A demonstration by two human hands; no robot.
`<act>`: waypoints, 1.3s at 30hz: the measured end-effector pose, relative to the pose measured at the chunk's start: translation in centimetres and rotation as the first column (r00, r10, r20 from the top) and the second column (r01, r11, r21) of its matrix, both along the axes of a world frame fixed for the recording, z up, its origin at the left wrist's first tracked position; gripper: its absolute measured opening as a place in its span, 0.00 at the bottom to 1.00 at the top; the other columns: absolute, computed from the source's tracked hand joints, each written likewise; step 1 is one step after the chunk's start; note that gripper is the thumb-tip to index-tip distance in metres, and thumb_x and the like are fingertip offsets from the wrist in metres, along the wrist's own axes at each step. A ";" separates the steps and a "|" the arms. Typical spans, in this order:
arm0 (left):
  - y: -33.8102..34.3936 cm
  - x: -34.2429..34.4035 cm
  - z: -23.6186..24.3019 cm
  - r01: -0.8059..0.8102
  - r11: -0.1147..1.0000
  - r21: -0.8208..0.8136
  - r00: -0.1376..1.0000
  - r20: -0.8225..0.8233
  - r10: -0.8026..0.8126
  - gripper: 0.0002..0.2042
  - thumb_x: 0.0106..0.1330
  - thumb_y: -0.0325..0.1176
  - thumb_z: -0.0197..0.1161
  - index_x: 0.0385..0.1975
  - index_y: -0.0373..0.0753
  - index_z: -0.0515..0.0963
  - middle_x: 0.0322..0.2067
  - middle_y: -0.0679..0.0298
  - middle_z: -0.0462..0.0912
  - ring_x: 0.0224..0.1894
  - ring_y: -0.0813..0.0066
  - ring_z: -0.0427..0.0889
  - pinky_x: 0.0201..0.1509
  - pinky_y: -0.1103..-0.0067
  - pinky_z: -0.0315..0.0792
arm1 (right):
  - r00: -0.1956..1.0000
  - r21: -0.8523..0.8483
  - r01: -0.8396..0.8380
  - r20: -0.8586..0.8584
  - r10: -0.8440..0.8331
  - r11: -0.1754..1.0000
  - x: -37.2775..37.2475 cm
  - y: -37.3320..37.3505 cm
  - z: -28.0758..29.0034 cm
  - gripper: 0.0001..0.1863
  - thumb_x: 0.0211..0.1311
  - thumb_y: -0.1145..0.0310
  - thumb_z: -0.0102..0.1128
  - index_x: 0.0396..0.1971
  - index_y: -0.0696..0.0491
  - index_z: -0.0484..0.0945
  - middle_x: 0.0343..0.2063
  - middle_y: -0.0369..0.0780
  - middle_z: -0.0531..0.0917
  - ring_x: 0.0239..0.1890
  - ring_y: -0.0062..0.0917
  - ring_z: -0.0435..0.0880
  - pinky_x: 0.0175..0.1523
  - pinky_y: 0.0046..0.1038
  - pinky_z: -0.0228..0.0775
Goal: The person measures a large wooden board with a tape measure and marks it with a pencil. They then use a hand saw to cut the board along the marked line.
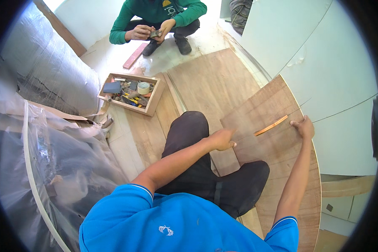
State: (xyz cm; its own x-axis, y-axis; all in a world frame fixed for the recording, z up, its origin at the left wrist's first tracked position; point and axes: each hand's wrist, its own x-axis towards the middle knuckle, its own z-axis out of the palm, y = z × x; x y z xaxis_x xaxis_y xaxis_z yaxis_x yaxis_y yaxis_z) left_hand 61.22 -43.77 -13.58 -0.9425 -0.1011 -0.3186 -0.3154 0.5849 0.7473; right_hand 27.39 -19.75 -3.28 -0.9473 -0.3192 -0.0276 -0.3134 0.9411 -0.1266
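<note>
Head view looks down on a person crouching over a sheet of plywood (pixel 277 147) that lies on the floor beside a white panel (pixel 323 71). The left hand (pixel 223 139) rests on the sheet's near-left part, fingers curled under with the thumb out, apparently pressing the board flat so it does not shift. The right hand (pixel 304 128) sits at the sheet's far edge, its fingers closed around the end of a thin orange strip (pixel 271 125), which lies flat and slanted across the plywood between the two hands, probably held as a straight guide. Across the floor, another person in a green top squats, holding a small tool (pixel 155 33) in both hands. A wooden toolbox (pixel 131 93) with tape and hand tools stands between them, well apart from the plywood. Plastic-wrapped bundles (pixel 46 71) fill the left.
</note>
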 end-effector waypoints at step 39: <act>1.3 -3.8 -6.8 0.204 0.979 0.003 0.966 -0.163 -0.201 0.31 0.68 0.30 0.69 0.72 0.35 0.68 0.34 0.55 0.83 0.34 0.67 0.82 0.44 0.70 0.77 | 0.990 -0.024 0.055 -0.128 -0.057 0.998 3.6 2.5 0.3 0.37 0.43 0.39 0.81 0.48 0.50 0.84 0.41 0.43 0.90 0.48 0.39 0.89 0.53 0.43 0.75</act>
State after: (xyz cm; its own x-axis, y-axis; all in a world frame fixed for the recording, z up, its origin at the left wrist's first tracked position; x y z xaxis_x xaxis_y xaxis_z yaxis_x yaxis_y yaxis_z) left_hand 57.39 -42.49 -20.37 -0.9817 0.1021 -0.1606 -0.0660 0.6089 0.7905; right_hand 30.95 -17.28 -3.00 -0.9589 -0.2649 0.1019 -0.2754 0.9553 -0.1080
